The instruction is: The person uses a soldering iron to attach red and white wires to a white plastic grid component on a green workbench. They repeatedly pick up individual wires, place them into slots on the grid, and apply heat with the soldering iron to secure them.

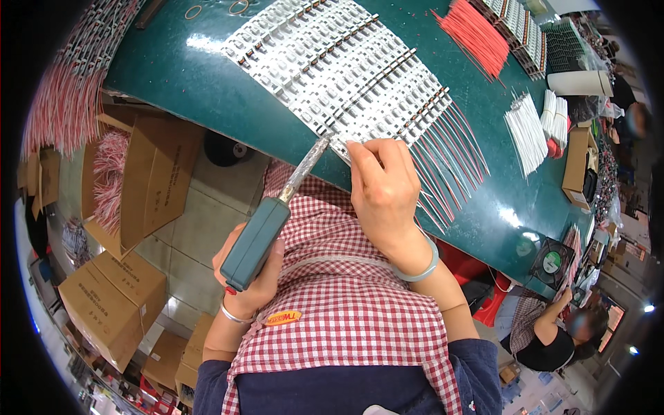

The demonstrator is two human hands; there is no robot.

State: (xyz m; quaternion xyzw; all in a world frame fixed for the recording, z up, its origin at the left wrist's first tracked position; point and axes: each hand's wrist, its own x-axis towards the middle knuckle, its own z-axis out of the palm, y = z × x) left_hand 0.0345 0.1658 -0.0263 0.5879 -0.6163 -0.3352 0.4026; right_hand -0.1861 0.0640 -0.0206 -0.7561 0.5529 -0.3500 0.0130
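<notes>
The left hand (257,294) is wrapped around a green-handled soldering tool (257,242), whose tip meets the near edge of the white board panel (346,69). At that edge, the right hand (386,194) has its fingers drawn together; what they grip cannot be told. Red wires (476,41) lie right of the panel.

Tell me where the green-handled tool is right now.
In the head view, the green-handled tool is left of centre, in the person's left hand, its tip at the near edge of the white strips, beside the right hand.
</notes>
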